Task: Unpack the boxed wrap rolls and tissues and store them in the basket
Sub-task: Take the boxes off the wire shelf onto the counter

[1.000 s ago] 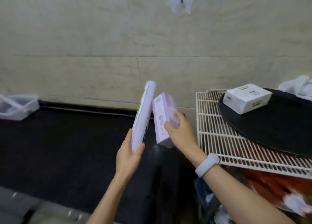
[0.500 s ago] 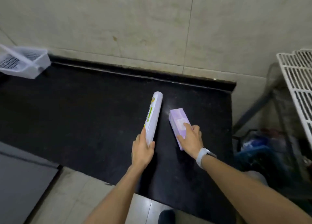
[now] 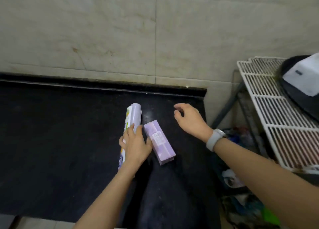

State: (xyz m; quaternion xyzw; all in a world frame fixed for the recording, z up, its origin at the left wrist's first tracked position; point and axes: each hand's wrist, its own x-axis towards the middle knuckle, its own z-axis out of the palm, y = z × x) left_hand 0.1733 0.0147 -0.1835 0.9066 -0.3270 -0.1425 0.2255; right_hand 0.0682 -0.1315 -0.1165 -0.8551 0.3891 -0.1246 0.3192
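Observation:
A long white wrap-roll box (image 3: 132,115) lies on the black countertop (image 3: 60,133), pointing away from me. My left hand (image 3: 136,145) rests on top of its near half, fingers wrapped over it. Just to its right lies a purple box (image 3: 159,141), flat on the counter and angled toward the lower right, touching my left thumb. My right hand (image 3: 190,119) hovers to the right of the purple box with fingers loosely curled, holding nothing. A white tissue pack (image 3: 303,76) sits on a black round tray (image 3: 293,97) at the far right. No basket is in view.
A white wire rack (image 3: 269,107) stands to the right of the counter, carrying the black tray. Bags and clutter (image 3: 241,194) fill the floor gap below it. A tiled wall (image 3: 120,35) backs the counter. The counter's front edge is near my arms.
Both boxes came down from mid-air onto the counter. My right hand let go of the purple box and moved up and right. My left hand slid over the white box.

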